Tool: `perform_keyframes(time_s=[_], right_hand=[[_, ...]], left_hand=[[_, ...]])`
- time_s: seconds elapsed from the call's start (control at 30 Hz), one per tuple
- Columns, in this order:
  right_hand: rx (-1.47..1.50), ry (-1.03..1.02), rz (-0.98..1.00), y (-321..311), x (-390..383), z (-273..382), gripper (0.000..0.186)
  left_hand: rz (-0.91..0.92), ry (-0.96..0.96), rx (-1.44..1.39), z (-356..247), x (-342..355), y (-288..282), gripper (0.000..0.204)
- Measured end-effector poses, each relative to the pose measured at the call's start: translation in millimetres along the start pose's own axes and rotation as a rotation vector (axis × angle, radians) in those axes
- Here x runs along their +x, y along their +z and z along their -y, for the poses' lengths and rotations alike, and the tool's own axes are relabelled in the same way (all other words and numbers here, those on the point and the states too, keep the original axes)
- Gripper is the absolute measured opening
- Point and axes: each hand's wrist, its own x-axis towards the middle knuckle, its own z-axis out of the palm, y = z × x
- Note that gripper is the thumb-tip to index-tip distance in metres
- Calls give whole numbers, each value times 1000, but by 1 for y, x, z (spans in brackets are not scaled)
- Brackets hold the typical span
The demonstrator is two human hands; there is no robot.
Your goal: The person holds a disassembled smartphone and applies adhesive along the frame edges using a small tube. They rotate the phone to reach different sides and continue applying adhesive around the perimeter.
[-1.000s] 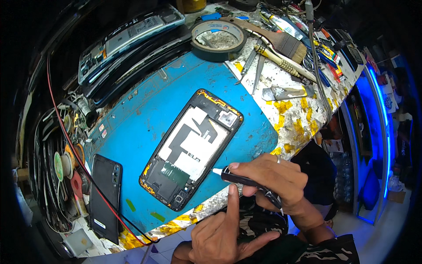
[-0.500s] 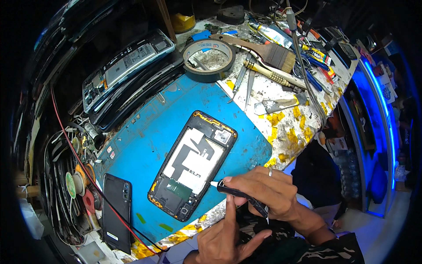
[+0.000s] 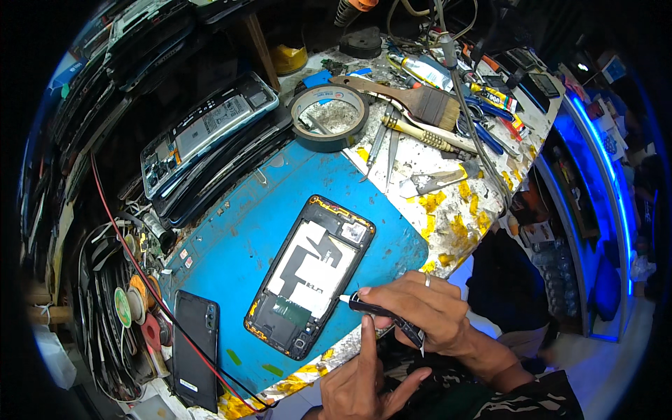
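Head view: the right hand (image 3: 427, 311) grips a black pen tool (image 3: 381, 313) (white tip at the opened phone (image 3: 309, 273)); the left hand (image 3: 364, 381), index finger extended, holds nothing.

A cluttered workbench (image 3: 483, 210) with a chipped white and yellow top fills the scene, a blue mat (image 3: 231, 238) spread over its near left part. Blue strip light (image 3: 605, 203) glows along the right side. The far left lies in dark shadow.
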Motion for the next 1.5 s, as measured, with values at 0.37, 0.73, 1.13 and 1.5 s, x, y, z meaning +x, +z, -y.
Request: perform_keyframes(time_s=[0.37,0.73,1.13,1.5], right_hand=[[-13,57,-19,0,-1,2,30],[-15,62,-30,0,-1,0,32],[-36,63,-72,1,-2,-2,31],[-7,177,-97,-21,12,-9,45]], left_hand=[[-38,14,17,-7,6,1,96],[-34,-6,2,-10,8,0,97],[-20,16,-11,-10,12,-3,96],[-64,46,38,-16,18,-6,96]])
